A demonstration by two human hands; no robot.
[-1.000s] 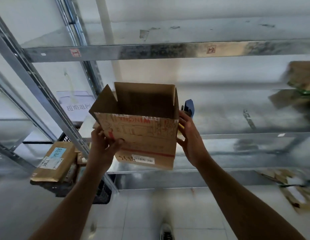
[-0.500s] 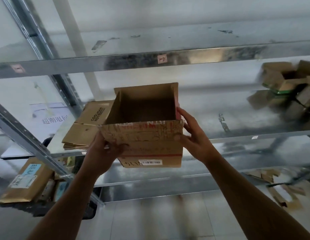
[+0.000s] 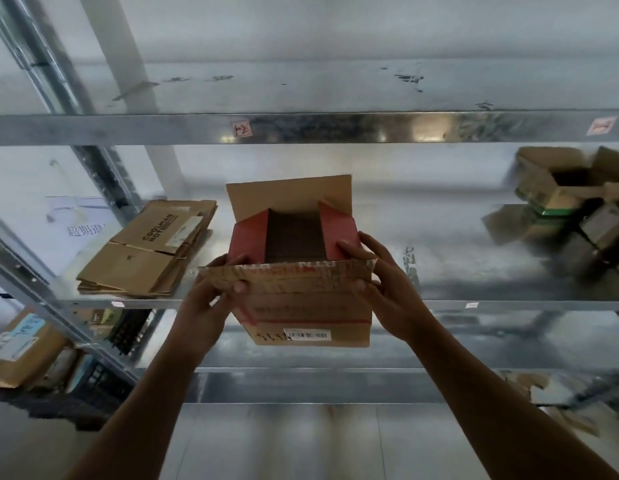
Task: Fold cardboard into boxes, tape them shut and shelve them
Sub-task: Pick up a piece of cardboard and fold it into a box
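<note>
**Fig.** Head cam, as I see it remotely.
(a) L hand (image 3: 211,299) and (b) R hand (image 3: 380,285): both bare, w/ long, slim fingers.
L thumb (image 3: 240,286): nail visible, approx. short-cut; finer detail blurred.
(c) L forearm (image 3: 155,393) and (d) R forearm (image 3: 474,386): bare and lean, widening from wrist to lower frame edge.
Clothing above that is out of frame, so I can't tell.

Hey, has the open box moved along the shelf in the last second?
Yes. The box shifted right: earlier it sat left of the beam label, now mostly right of it.
</note>
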